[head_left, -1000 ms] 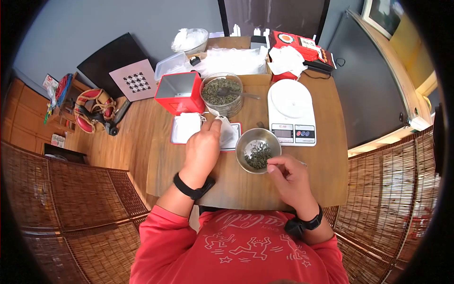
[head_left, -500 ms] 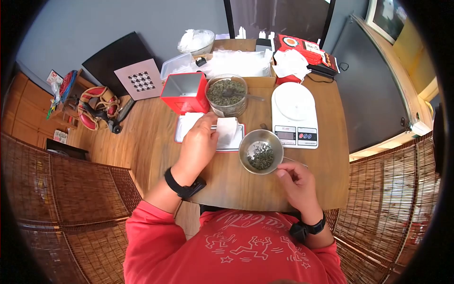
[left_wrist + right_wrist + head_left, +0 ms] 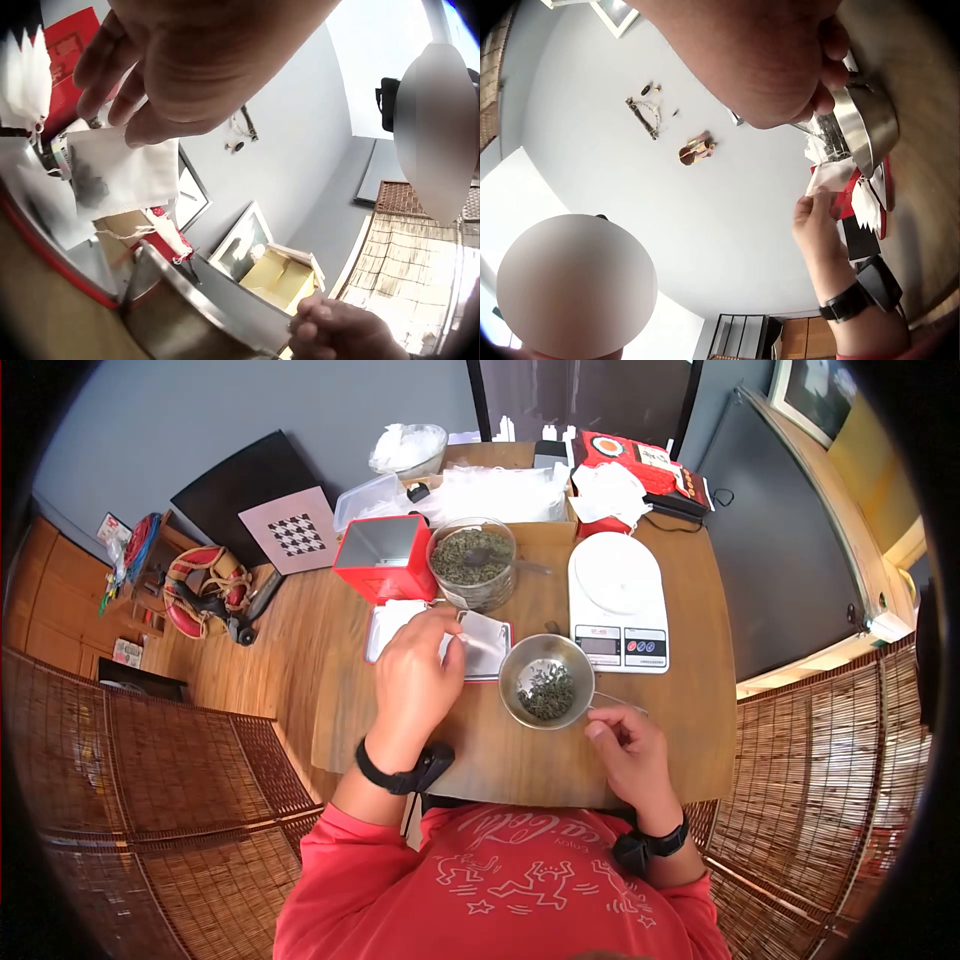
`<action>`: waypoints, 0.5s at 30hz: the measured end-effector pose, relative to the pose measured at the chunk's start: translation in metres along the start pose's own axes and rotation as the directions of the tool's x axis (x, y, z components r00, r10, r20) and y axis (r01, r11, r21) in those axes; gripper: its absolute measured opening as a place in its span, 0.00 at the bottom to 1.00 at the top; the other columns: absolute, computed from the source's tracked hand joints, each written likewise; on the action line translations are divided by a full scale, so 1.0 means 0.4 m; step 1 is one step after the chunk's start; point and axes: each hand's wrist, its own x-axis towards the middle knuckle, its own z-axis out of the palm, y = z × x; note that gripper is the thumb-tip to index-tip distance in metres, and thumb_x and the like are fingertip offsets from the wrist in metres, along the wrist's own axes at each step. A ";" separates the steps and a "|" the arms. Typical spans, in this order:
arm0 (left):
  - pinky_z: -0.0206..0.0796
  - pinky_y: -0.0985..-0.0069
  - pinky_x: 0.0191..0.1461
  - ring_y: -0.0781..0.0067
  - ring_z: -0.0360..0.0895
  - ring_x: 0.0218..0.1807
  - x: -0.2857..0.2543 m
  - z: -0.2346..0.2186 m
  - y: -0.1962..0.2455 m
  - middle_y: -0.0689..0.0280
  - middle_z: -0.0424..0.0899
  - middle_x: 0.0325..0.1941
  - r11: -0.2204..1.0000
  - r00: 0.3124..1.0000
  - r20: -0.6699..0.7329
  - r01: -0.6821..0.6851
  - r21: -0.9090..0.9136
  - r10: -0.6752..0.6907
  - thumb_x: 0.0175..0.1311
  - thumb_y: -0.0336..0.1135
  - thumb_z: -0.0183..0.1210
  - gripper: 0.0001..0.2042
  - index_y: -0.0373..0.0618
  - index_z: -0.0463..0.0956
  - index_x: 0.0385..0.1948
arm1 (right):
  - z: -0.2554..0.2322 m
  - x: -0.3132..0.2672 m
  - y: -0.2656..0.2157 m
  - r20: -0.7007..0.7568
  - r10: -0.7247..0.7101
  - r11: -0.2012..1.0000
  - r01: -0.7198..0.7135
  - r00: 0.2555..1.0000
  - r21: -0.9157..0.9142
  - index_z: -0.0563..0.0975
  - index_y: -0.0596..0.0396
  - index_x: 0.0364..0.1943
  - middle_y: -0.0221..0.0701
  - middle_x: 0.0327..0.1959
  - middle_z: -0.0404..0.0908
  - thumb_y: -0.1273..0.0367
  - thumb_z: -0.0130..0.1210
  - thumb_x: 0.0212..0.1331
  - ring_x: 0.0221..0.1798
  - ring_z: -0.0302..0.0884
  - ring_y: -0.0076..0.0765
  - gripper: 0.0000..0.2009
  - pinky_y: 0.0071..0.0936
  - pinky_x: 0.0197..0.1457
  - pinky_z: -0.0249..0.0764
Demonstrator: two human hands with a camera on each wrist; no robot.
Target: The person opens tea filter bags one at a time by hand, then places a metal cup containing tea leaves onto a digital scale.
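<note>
My left hand [image 3: 445, 632] pinches the top edge of a small white drawstring pouch [image 3: 484, 648] and holds it just above a red-rimmed metal tray [image 3: 385, 650]. In the left wrist view the fingers [image 3: 139, 135] nip the pouch [image 3: 124, 176], which shows a dark patch inside. To its right stands a steel bowl [image 3: 547, 682] with loose green tea leaves in it. My right hand [image 3: 600, 728] rests on the table at the bowl's near right, fingers curled beside its thin handle [image 3: 622, 706]. Nothing shows in that hand. The right wrist view shows the bowl [image 3: 866, 120] and the left hand [image 3: 817, 225].
Behind the tray stand a glass jar of tea leaves [image 3: 472, 560] with a spoon in it and an open red tin [image 3: 385, 555]. A white kitchen scale [image 3: 617, 595] sits right of the jar. Boxes and plastic bags [image 3: 500, 490] crowd the far edge.
My right hand drew back from over the tea leaves to the bowl's near right side. My left hand lifted and turned the pouch over the tray.
</note>
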 end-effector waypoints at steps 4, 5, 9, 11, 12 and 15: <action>0.72 0.70 0.56 0.63 0.83 0.52 -0.017 -0.031 0.069 0.58 0.86 0.47 0.917 0.990 0.132 0.101 -0.387 -0.054 0.57 0.18 0.59 0.09 0.39 0.78 0.39 | 0.019 0.018 0.016 -0.024 -0.037 0.998 0.038 0.999 0.041 0.80 0.57 0.47 0.23 0.28 0.79 0.74 0.62 0.63 0.26 0.69 0.13 0.10 0.17 0.28 0.68; 0.72 0.70 0.56 0.63 0.83 0.52 -0.023 -0.030 0.087 0.58 0.86 0.47 0.913 0.989 0.137 0.098 -0.395 -0.047 0.57 0.18 0.59 0.09 0.39 0.78 0.39 | 0.025 0.025 -0.002 -0.035 -0.032 0.999 0.033 0.999 0.036 0.80 0.57 0.47 0.23 0.28 0.79 0.74 0.62 0.63 0.26 0.69 0.13 0.10 0.17 0.28 0.68; 0.72 0.70 0.57 0.63 0.82 0.52 -0.040 -0.012 0.131 0.59 0.86 0.47 0.824 0.953 0.304 0.179 -0.537 -0.009 0.58 0.19 0.60 0.09 0.39 0.79 0.39 | 0.051 0.052 -0.062 -0.031 -0.212 0.975 0.209 0.977 -0.076 0.80 0.55 0.47 0.29 0.38 0.81 0.75 0.65 0.58 0.27 0.74 0.19 0.13 0.19 0.30 0.72; 0.75 0.71 0.46 0.61 0.83 0.46 -0.048 0.004 0.129 0.61 0.87 0.43 0.826 0.959 0.280 0.122 -0.550 0.045 0.59 0.23 0.64 0.07 0.41 0.80 0.39 | 0.047 0.055 -0.053 -0.030 -0.277 0.956 0.273 0.960 -0.107 0.80 0.55 0.47 0.31 0.40 0.81 0.76 0.65 0.57 0.28 0.75 0.21 0.13 0.19 0.30 0.72; 0.75 0.71 0.46 0.61 0.83 0.46 -0.052 0.009 0.128 0.61 0.87 0.43 0.824 0.959 0.280 0.125 -0.552 0.042 0.59 0.23 0.64 0.07 0.41 0.80 0.39 | 0.045 0.059 -0.032 -0.037 -0.333 0.940 0.328 0.942 -0.094 0.80 0.55 0.45 0.31 0.39 0.80 0.76 0.65 0.57 0.28 0.74 0.21 0.11 0.19 0.30 0.72; 0.73 0.73 0.46 0.66 0.83 0.44 -0.066 0.018 0.119 0.62 0.86 0.43 0.770 0.936 0.351 0.239 -0.592 -0.020 0.61 0.25 0.63 0.07 0.40 0.80 0.40 | 0.044 0.057 -0.016 -0.058 -0.361 0.932 0.358 0.931 -0.056 0.80 0.57 0.42 0.30 0.37 0.80 0.76 0.64 0.58 0.27 0.73 0.20 0.09 0.19 0.30 0.70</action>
